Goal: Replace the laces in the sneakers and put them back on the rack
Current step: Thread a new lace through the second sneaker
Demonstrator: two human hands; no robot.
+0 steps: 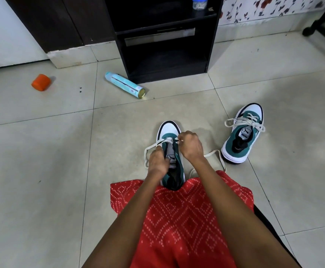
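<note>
White lace [152, 147] pinched by right hand [190, 146]; left hand [157, 161] grips teal sneaker [169, 128].

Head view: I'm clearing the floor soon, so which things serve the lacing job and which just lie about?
Job: near sneaker, loose lace, second sneaker, black rack, left hand, right hand.
Lying about: spray can, orange object, jar.

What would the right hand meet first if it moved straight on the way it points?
Probably the white toe of the near sneaker: the right hand, pinching the lace, points forward-left at it. Depth is unclear.
</note>
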